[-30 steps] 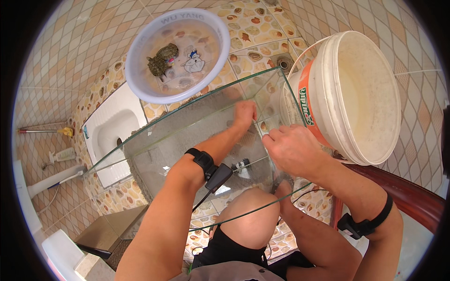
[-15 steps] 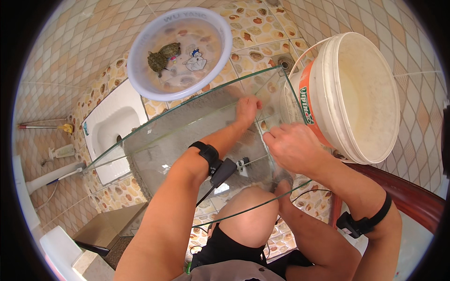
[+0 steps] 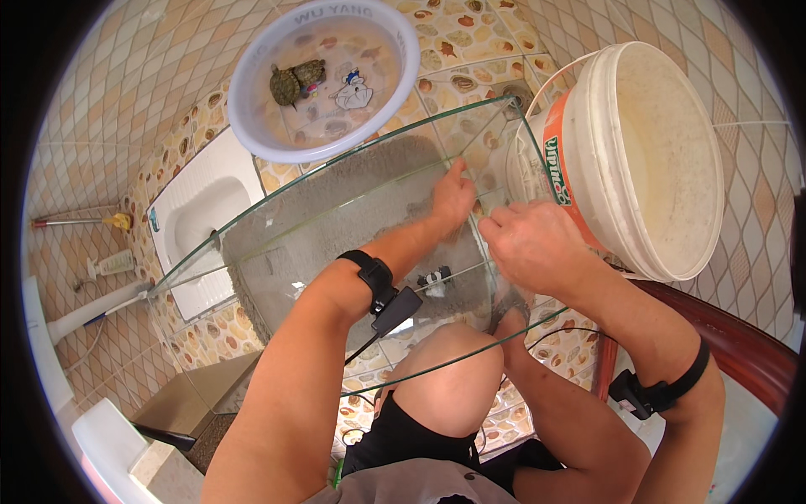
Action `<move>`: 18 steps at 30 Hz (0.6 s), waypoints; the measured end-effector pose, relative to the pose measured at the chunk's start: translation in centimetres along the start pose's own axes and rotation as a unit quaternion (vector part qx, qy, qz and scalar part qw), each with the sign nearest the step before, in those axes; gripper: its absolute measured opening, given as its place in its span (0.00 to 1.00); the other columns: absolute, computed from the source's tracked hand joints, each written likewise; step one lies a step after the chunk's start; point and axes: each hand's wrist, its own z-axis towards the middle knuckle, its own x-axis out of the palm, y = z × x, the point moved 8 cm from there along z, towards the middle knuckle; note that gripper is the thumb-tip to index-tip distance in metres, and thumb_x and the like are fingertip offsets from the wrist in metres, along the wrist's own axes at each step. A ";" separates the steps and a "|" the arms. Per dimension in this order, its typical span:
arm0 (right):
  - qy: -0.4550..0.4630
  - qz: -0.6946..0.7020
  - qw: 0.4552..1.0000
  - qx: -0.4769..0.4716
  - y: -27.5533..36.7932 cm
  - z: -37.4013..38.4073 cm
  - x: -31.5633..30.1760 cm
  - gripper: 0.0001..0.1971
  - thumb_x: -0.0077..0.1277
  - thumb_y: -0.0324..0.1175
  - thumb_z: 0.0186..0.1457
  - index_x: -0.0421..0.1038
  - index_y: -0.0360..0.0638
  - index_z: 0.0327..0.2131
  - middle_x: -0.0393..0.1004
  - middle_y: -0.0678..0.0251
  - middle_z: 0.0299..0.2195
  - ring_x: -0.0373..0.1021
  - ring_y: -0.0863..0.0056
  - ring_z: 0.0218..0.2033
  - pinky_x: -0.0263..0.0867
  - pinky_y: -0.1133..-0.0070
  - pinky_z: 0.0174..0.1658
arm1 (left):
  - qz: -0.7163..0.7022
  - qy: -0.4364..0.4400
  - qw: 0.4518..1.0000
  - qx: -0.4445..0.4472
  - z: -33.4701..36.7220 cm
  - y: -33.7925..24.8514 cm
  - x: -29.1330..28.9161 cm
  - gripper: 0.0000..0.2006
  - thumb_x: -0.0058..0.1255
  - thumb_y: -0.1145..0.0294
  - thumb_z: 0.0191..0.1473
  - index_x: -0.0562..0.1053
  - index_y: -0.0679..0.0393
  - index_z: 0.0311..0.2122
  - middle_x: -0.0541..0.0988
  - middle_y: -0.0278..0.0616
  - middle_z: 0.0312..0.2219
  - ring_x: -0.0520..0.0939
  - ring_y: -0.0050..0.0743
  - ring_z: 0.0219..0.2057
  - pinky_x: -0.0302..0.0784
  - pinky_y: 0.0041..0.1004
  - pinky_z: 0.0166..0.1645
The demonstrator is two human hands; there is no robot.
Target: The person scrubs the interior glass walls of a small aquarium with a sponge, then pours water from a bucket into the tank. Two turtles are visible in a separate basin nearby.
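Small tiled washroom; a person crouches with bare knees at the lower middle of the frame. Central: a glass tank, long and box-shaped, clear panes with green-tinged cut edges, slanting from left of centre to the upper right. Grey, gritty-looking layer at the tank, fuzzy along its left end; cannot tell whether it lies inside or beneath. Small black-and-white shape near the middle, too small to make out. Upper centre: smooth lavender plastic tub, round, shallow water, two rough-shelled turtles side by side. Upper right: white plastic bucket, scuffed, ribbed below the lip, orange band, tilted with its mouth facing right. Left: squat toilet, glazed white. Floor tiles printed with pebbles and shells; wall tiles in pale diamonds. Left hand, right of centre: reaches in over the tank, fingers loosely bent, near the seam at its right end; contact or grip, cannot tell. Right hand, just beside it to the right: fingers curled in, fingertips together, over the tank's right end; cannot tell whether anything is pinched there. Black strap on each arm.
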 end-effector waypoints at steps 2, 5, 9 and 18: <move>0.001 0.010 1.000 -0.001 0.0 0.0 0.1 0.05 0.57 0.31 0.48 0.70 0.44 0.25 0.72 0.67 0.23 0.75 0.66 0.27 0.70 0.68 0.30 | 0.043 0.016 0.999 0.008 -1.2 -0.7 0.0 0.25 0.49 0.69 0.54 0.68 0.60 0.59 0.82 0.51 0.44 0.83 0.47 0.44 0.78 0.39 0.48; 0.000 0.017 1.000 -0.001 0.0 0.1 0.0 0.05 0.57 0.30 0.48 0.70 0.44 0.25 0.73 0.66 0.23 0.75 0.65 0.27 0.70 0.68 0.30 | 0.104 0.028 0.991 0.077 -1.6 -1.6 -0.6 0.24 0.49 0.67 0.54 0.69 0.58 0.57 0.83 0.54 0.38 0.84 0.56 0.42 0.77 0.43 0.48; 0.029 0.023 0.999 0.018 -0.4 0.2 0.1 0.05 0.57 0.30 0.49 0.71 0.43 0.26 0.73 0.64 0.23 0.75 0.63 0.27 0.71 0.67 0.31 | 0.190 0.128 0.967 0.113 -1.3 -0.1 1.2 0.22 0.51 0.67 0.52 0.73 0.59 0.52 0.83 0.54 0.41 0.83 0.57 0.44 0.77 0.43 0.49; 0.018 0.044 0.998 0.038 -0.4 0.0 -0.5 0.04 0.54 0.30 0.51 0.76 0.42 0.30 0.78 0.60 0.27 0.78 0.58 0.30 0.74 0.65 0.32 | 0.472 0.338 0.769 0.267 -8.2 -0.2 -1.6 0.26 0.62 0.59 0.48 0.74 0.52 0.53 0.77 0.51 0.52 0.77 0.54 0.50 0.74 0.47 0.53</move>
